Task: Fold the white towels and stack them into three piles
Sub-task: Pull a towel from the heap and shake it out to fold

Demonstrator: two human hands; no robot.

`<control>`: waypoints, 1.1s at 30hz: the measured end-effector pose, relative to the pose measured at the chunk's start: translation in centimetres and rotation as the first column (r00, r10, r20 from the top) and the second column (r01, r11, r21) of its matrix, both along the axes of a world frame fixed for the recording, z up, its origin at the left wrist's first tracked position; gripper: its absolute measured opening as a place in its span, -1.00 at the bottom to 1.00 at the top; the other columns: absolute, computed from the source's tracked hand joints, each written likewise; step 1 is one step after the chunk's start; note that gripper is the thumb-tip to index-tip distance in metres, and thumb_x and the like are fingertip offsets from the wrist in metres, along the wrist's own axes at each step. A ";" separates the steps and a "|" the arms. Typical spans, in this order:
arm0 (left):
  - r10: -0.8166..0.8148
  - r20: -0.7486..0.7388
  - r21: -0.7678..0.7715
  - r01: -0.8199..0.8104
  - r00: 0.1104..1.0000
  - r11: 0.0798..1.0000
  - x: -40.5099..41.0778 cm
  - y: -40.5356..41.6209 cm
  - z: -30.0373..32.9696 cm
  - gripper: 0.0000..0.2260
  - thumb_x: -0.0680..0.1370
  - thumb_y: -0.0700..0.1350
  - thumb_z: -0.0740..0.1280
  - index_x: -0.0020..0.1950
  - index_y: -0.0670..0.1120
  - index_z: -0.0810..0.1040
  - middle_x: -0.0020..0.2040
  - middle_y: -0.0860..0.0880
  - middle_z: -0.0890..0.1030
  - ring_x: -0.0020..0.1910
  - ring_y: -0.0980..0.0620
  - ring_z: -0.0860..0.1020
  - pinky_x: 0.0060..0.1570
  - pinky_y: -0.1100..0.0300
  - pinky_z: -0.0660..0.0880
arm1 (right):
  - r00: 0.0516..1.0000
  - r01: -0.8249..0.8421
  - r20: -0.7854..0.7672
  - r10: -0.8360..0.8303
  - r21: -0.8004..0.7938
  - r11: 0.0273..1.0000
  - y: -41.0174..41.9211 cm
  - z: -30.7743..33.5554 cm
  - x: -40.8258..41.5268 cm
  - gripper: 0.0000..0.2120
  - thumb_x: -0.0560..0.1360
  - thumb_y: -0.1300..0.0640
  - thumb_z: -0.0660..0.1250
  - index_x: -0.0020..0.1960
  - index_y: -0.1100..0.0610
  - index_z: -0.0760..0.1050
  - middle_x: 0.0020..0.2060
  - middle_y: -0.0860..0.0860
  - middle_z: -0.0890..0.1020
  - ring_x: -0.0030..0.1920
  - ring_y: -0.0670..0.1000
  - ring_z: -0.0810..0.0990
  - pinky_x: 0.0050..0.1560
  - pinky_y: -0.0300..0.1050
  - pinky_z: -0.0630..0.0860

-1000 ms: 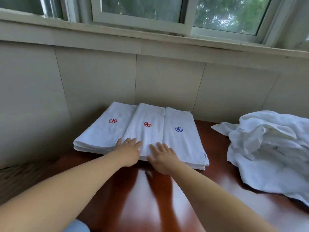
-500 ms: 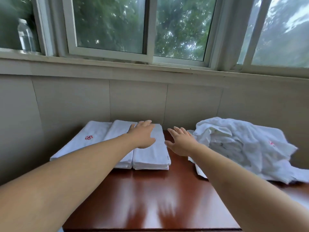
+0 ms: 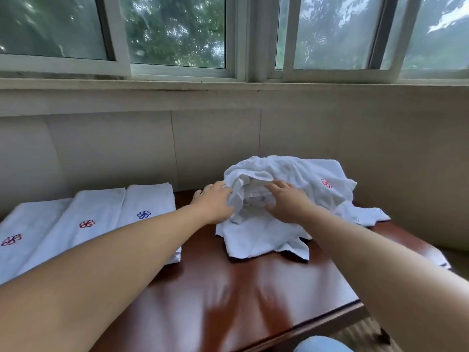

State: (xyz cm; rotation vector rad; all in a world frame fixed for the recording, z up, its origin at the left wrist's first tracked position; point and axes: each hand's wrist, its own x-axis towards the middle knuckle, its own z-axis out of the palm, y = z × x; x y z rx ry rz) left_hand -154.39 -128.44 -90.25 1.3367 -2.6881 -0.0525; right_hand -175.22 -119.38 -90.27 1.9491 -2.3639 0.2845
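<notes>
**Reaching into the loose heap for the next towel**

Both hands are at the crumpled heap of white towels [image 3: 286, 196], which lies on the right half of the red-brown table [image 3: 228, 295] against the wall. The left hand [image 3: 215, 203] presses its fingers against the heap's left flank, where a fold hangs open; whether it has pinched cloth yet I cannot tell, since the fingertips are hidden in the fabric. The right hand [image 3: 288, 201] lies spread and fairly flat on top of the heap, fingers splayed, not closed on anything visible.

Well apart to the left, three folded piles [image 3: 101, 219] lie side by side, touching along their long edges, each showing a small embroidered flower: two red, one blue.

The towels look light, limp and thoroughly tangled, so a pull from the middle would likely drag neighbours along. A hem or a corner is probably the better hold; one such corner trails toward the near edge at the heap's front [image 3: 294, 250]. Lifting a single towel clear and shaking it out should separate it, and nothing here seems fragile or slippery.
</notes>
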 end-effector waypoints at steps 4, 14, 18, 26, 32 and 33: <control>-0.046 -0.010 -0.032 0.046 0.999 0.998 -4.2 -2.0 -1.0 -0.49 0.62 0.08 0.24 0.57 0.04 0.31 0.61 0.00 0.21 0.53 -0.10 0.26 0.45 -0.07 0.27 | 0.995 0.090 0.043 -0.089 -0.037 0.995 -0.6 -0.3 -5.4 -0.43 0.56 -0.04 0.29 0.56 -0.06 0.29 0.53 -0.05 0.33 0.47 0.11 0.35 0.36 0.06 0.41; -0.105 -0.114 -0.324 0.063 0.988 0.944 -11.7 -10.0 -1.7 -0.57 0.62 0.01 0.25 0.50 0.06 0.40 0.45 0.05 0.49 0.46 0.00 0.37 0.49 0.05 0.16 | 0.971 0.229 0.125 -0.202 -0.270 0.935 -8.5 -3.0 -11.9 -0.50 0.59 -0.10 0.28 0.49 0.02 0.34 0.31 0.02 0.49 0.28 0.14 0.52 0.06 0.02 0.49; -0.104 -0.115 -0.318 0.063 0.988 0.946 -13.5 -12.1 -2.4 -0.70 0.61 -0.01 0.21 0.28 0.14 0.60 0.17 0.04 0.67 0.24 -0.05 0.53 0.34 0.06 0.30 | 0.949 0.314 0.118 -0.291 -0.307 0.899 -12.2 -3.0 -12.6 -0.73 0.60 -0.11 0.27 0.21 -0.01 0.55 0.14 0.07 0.61 0.08 0.18 0.61 -0.13 -0.04 0.41; -0.122 -0.022 -0.295 0.111 0.992 0.949 -12.7 -11.3 -4.2 -0.66 0.66 0.21 0.14 0.18 0.10 0.64 0.02 0.05 0.68 0.16 -0.04 0.54 0.31 0.04 0.32 | 0.956 0.292 0.098 -0.275 -0.362 0.885 -12.7 -3.9 -11.9 -0.84 0.58 0.18 0.26 0.01 0.06 0.63 0.03 0.08 0.66 0.03 0.18 0.58 -0.07 -0.05 0.38; -0.118 -0.192 -0.200 0.079 0.974 0.977 -10.4 -8.4 -1.1 -0.67 0.64 0.04 0.20 0.40 0.10 0.51 0.34 0.05 0.58 0.29 -0.05 0.50 0.18 0.07 0.41 | 0.964 0.209 0.227 -0.136 -0.340 0.917 -10.1 0.5 -7.6 -0.73 0.53 0.23 0.23 0.08 -0.04 0.62 0.01 -0.04 0.68 0.04 0.09 0.60 -0.12 -0.11 0.42; -0.113 -0.207 -0.187 0.074 0.972 0.980 -9.9 -7.7 -0.3 -0.64 0.63 0.00 0.22 0.43 0.10 0.47 0.37 0.04 0.55 0.30 -0.07 0.49 0.17 0.06 0.42 | 0.960 0.195 0.260 -0.106 -0.346 0.918 -9.4 1.6 -6.6 -0.74 0.51 0.22 0.23 0.02 -0.07 0.60 -0.05 -0.07 0.67 -0.01 0.05 0.59 -0.14 -0.11 0.43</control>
